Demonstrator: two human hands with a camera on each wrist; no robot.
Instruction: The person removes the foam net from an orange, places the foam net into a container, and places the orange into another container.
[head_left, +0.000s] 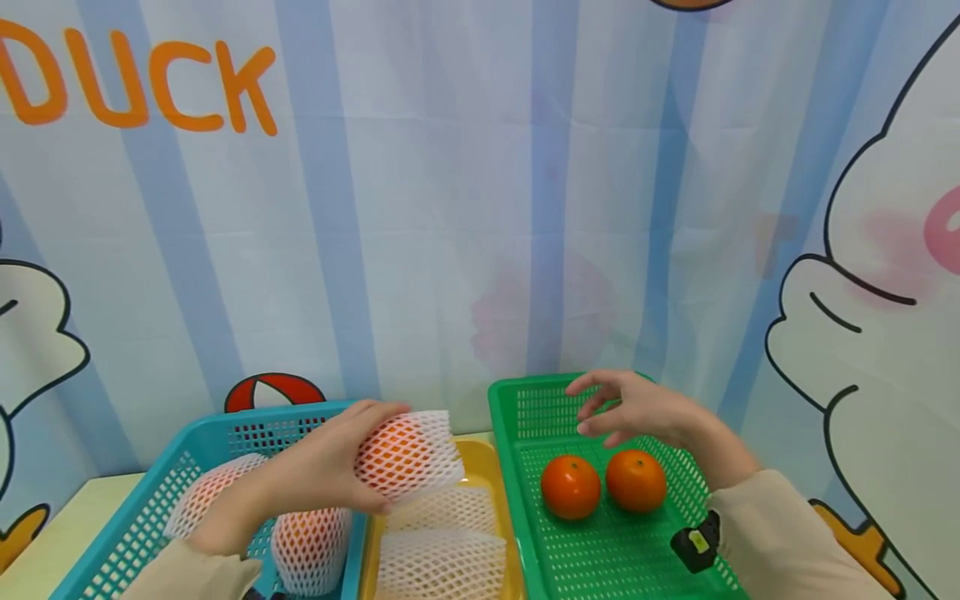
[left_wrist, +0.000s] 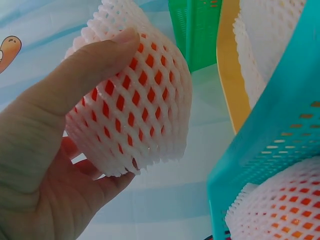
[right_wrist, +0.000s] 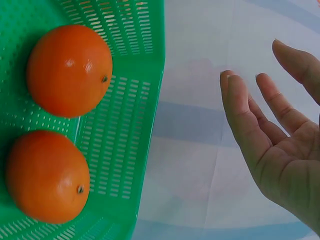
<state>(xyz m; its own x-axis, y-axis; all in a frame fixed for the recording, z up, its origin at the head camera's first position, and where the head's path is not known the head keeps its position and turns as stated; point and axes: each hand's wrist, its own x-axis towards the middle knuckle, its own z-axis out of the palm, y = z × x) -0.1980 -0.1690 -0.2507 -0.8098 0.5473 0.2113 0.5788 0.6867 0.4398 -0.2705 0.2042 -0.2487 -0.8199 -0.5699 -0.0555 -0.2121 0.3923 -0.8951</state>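
Striped backdrop [head_left: 450, 183], 2 fruits [head_left: 570, 487] in green basket [head_left: 600, 558], yellow basket [head_left: 482, 465] beside it

The left arm [head_left: 183, 577] slants in from lower left, and the left grip [head_left: 315, 467] reaches over the right edge of the blue basket [head_left: 217, 423], thumb [left_wrist: 85, 65] and fingers [left_wrist: 112, 187] curled round what it holds. The right arm [head_left: 780, 533] comes from lower right; the right grip [head_left: 641, 408] is raised near the far right corner of the green basket [head_left: 592, 558], fingers loosely bent.
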